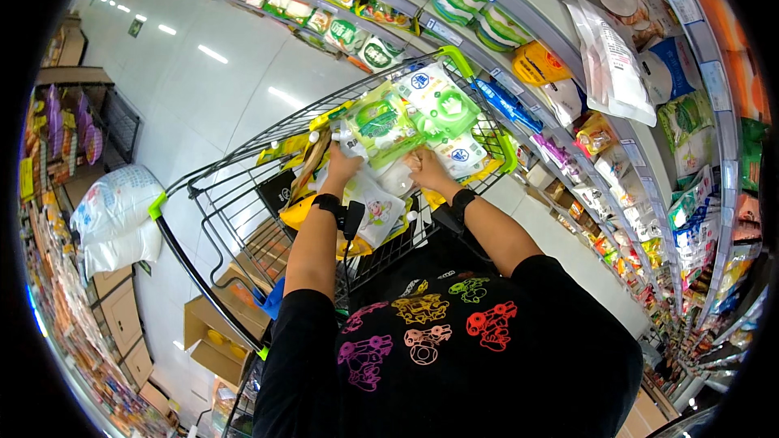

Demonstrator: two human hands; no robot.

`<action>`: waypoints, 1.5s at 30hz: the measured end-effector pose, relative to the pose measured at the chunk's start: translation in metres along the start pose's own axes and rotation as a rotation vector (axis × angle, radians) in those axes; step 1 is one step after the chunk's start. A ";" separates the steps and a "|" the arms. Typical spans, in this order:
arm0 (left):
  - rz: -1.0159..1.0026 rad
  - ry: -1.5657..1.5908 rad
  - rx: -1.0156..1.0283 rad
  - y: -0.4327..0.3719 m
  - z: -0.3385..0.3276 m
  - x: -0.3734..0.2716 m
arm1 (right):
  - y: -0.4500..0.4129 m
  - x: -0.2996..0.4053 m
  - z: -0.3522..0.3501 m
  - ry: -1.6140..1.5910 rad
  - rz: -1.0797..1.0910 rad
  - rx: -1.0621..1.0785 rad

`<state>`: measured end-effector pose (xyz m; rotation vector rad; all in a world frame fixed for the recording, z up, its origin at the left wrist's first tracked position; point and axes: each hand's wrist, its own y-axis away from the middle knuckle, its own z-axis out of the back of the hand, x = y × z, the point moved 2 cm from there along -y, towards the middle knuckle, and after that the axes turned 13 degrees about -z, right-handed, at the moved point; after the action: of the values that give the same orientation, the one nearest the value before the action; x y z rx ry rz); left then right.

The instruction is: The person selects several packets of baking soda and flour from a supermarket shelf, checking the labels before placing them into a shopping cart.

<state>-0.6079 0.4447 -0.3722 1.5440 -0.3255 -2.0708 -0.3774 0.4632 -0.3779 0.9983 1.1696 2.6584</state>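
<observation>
Both of my hands reach over a black wire shopping cart (268, 128) with bright green corner pieces. My left hand (344, 165) grips the near-left corner of a green-and-white plastic food bag (380, 125). At the same bag's near-right edge is my right hand (431, 169), its fingers curled; they partly hide what they hold. Just beyond lies another green-and-white bag (447, 111) bearing printing. A whitish clear bag (395, 181) sits between my hands, and a white pouch with a cartoon print (374, 213) lies nearer me. Yellow packages show around these bags.
Shelves of bagged goods (614, 61) run along my right, with a white pouch (614, 67) jutting out. To the left, large white sacks (118, 219) stand beyond the cart's handle (201, 280). An open cardboard box (222, 340) is below the handle.
</observation>
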 end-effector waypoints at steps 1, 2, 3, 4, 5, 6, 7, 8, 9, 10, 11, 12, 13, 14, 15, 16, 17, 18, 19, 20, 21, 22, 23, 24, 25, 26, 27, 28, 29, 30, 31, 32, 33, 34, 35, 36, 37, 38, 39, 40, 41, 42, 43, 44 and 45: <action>0.093 0.055 0.044 0.000 -0.002 -0.010 | -0.002 -0.001 0.002 -0.005 -0.009 -0.011; 0.094 0.112 0.046 -0.010 -0.005 0.000 | -0.004 -0.001 0.003 0.008 -0.019 -0.021; 0.093 0.110 0.051 -0.013 -0.005 0.001 | -0.004 -0.002 0.001 0.021 -0.022 -0.023; 0.081 0.147 -0.014 -0.016 -0.005 0.002 | -0.005 -0.003 0.001 0.019 -0.026 -0.026; 0.069 0.184 -0.078 -0.019 -0.006 0.002 | -0.006 -0.004 0.001 0.013 0.004 -0.051; 0.072 0.181 -0.088 -0.024 -0.002 0.013 | -0.005 0.000 -0.002 0.009 0.045 -0.067; 0.106 0.065 -0.087 -0.030 0.005 0.032 | -0.002 0.007 -0.004 0.011 0.059 -0.050; 0.140 -0.050 -0.074 -0.034 0.008 0.044 | 0.000 0.011 -0.005 -0.021 0.060 -0.025; 0.140 -0.050 -0.065 -0.036 0.003 0.040 | -0.002 0.008 -0.003 -0.057 0.047 -0.013; 0.173 -0.040 -0.095 -0.036 -0.001 0.037 | -0.004 0.006 -0.003 -0.058 0.041 -0.015; 0.208 -0.031 -0.128 -0.036 -0.003 0.034 | -0.006 0.005 -0.004 -0.089 0.019 -0.005; 0.207 -0.030 -0.124 -0.037 -0.001 0.027 | -0.009 0.002 -0.003 -0.120 -0.003 0.002; 0.198 0.068 -0.024 -0.038 -0.001 0.018 | -0.013 -0.003 -0.004 -0.121 -0.007 -0.003; 0.187 0.167 0.076 -0.038 -0.003 0.008 | -0.016 -0.007 -0.005 -0.070 0.041 -0.046; 0.191 0.168 0.071 -0.036 -0.002 0.008 | -0.015 -0.003 -0.005 -0.017 0.095 -0.078; 0.214 0.152 0.057 -0.033 -0.002 0.007 | -0.016 -0.002 -0.004 -0.015 0.097 -0.073; 0.237 0.136 0.044 -0.032 -0.003 0.007 | -0.019 -0.003 -0.003 -0.237 -0.047 0.070; 0.241 0.138 0.030 -0.030 -0.001 0.015 | -0.016 0.002 -0.004 -0.454 -0.186 0.224; 0.192 0.092 0.014 -0.029 0.000 0.026 | -0.012 0.008 -0.004 -0.448 -0.179 0.239; 0.144 0.046 -0.002 -0.028 0.002 0.037 | -0.008 0.015 -0.004 -0.544 -0.183 0.272; 0.142 0.050 0.011 -0.028 -0.007 0.029 | -0.009 0.012 0.001 -0.646 -0.202 0.278; 0.118 0.043 0.032 -0.026 -0.019 0.008 | -0.010 0.007 0.006 -0.652 -0.212 0.259; 0.095 0.034 0.041 -0.023 -0.025 -0.005 | -0.010 0.006 0.010 -0.649 -0.226 0.243; 0.099 0.032 0.018 -0.021 -0.019 0.011 | -0.009 0.013 0.007 -0.636 -0.224 0.255; -0.005 -0.045 -0.017 -0.020 -0.011 0.036 | -0.007 0.021 0.002 -0.627 -0.203 0.283; -0.117 -0.122 -0.033 -0.021 -0.007 0.047 | -0.009 0.020 -0.001 -0.633 -0.235 0.315; -0.124 -0.119 -0.025 -0.020 -0.012 0.040 | -0.014 0.013 0.001 -0.644 -0.280 0.326; -0.153 -0.130 -0.010 -0.016 -0.018 0.029 | -0.015 0.010 0.005 -0.647 -0.283 0.315; -0.181 -0.141 0.005 -0.011 -0.023 0.017 | -0.014 0.007 0.008 -0.680 -0.244 0.310; -0.300 -0.236 -0.037 -0.005 -0.023 0.014 | -0.012 0.006 0.008 -0.707 -0.197 0.319; -0.413 -0.342 -0.092 0.002 -0.022 0.012 | -0.011 0.005 0.007 -0.705 -0.191 0.321; -0.434 -0.345 -0.108 0.007 -0.021 0.012 | -0.010 0.004 0.005 -0.764 -0.231 0.381; -0.455 -0.347 -0.124 0.011 -0.020 0.009 | -0.010 0.004 0.004 -0.822 -0.272 0.441; -0.448 -0.342 -0.140 0.012 -0.019 0.006 | -0.010 0.005 0.004 -0.819 -0.254 0.435; -0.448 -0.342 -0.145 0.015 -0.019 0.004 | -0.011 0.006 0.004 -0.817 -0.250 0.437; -0.378 -0.289 -0.099 0.019 -0.021 -0.009 | -0.014 0.002 0.004 -0.841 -0.270 0.456; -0.304 -0.239 -0.058 0.024 -0.023 -0.020 | -0.013 0.001 0.004 -0.863 -0.289 0.481; -0.307 -0.240 -0.050 0.028 -0.026 -0.032 | -0.012 0.000 0.004 -0.869 -0.291 0.475; -0.225 -0.174 -0.051 0.034 -0.027 -0.041 | -0.008 0.003 0.005 -0.779 -0.282 0.381; -0.144 -0.109 -0.051 0.038 -0.029 -0.044 | -0.004 0.006 0.006 -0.689 -0.272 0.286; -0.142 -0.112 -0.049 0.038 -0.031 -0.041 | -0.002 0.008 0.005 -0.692 -0.274 0.287; -0.222 -0.145 -0.082 0.038 -0.032 -0.040 | 0.000 0.010 0.001 -0.763 -0.274 0.341; -0.301 -0.179 -0.114 0.039 -0.033 -0.039 | 0.002 0.011 -0.002 -0.835 -0.274 0.394; -0.299 -0.182 -0.115 0.039 -0.033 -0.037 | 0.002 0.012 -0.002 -0.836 -0.274 0.398; -0.318 -0.207 -0.111 0.038 -0.034 -0.038 | -0.001 0.010 -0.001 -0.793 -0.258 0.390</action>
<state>-0.5576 0.4376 -0.3332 1.3900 -0.0370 -2.4565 -0.3861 0.4660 -0.3735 1.6050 1.4646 1.5868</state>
